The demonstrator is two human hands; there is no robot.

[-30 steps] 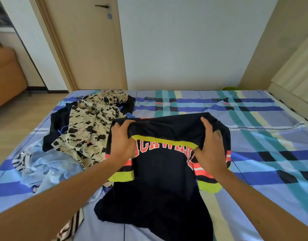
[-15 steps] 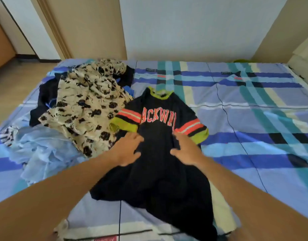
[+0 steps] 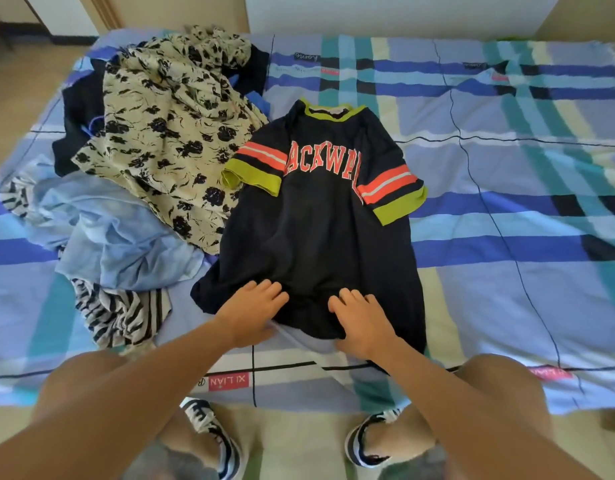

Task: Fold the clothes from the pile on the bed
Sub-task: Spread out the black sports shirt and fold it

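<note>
Left hand (image 3: 254, 311) and right hand (image 3: 359, 320) flat, fingers spread, pressing the bunched hem of the navy jersey (image 3: 320, 220) laid front-up on the bed (image 3: 507, 271) beside the pile (image 3: 119, 230); I'd say its sleeve overlapping the floral garment (image 3: 174, 133) may drag that into the fold.

Navy shirt (image 3: 316, 244) is trimmed lime, lettered coral. Cream garment (image 3: 174, 133) is printed with black flowers. Bed (image 3: 507, 271) is covered in blue-teal plaid.

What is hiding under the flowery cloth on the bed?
A dark garment pokes out from under the flowery cloth at its left and top edges. Whatever else lies beneath is covered, so I cannot tell.
</note>
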